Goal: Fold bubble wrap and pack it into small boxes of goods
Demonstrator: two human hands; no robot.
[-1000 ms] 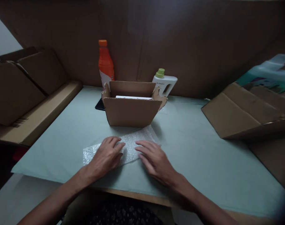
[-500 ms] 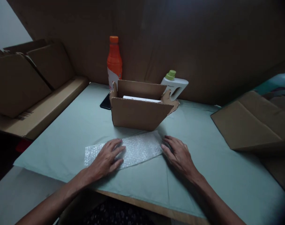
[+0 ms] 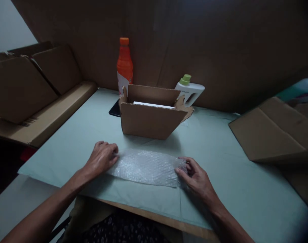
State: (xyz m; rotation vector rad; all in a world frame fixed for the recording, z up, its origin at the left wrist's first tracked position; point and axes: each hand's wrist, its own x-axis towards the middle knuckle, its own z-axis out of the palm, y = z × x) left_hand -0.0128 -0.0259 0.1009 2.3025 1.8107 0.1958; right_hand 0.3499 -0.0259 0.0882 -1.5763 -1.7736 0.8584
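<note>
A sheet of clear bubble wrap (image 3: pixel 146 166) lies flat near the front edge of the pale green table (image 3: pixel 220 162). My left hand (image 3: pixel 102 158) grips its left end with curled fingers. My right hand (image 3: pixel 196 175) pinches its right end between thumb and fingers. Behind the sheet stands an open cardboard box (image 3: pixel 150 116) with a white flat item (image 3: pixel 152 105) inside.
An orange bottle (image 3: pixel 124 65) and a white jug with a green cap (image 3: pixel 189 90) stand behind the box, a dark phone (image 3: pixel 115 109) beside it. Cardboard boxes (image 3: pixel 29 91) line the left, flattened cardboard (image 3: pixel 273 130) lies at right, and a brown wall runs behind.
Both hands slid outward from the middle of the bubble wrap to its two ends and took hold. The sheet turned to lie level along the table's front edge.
</note>
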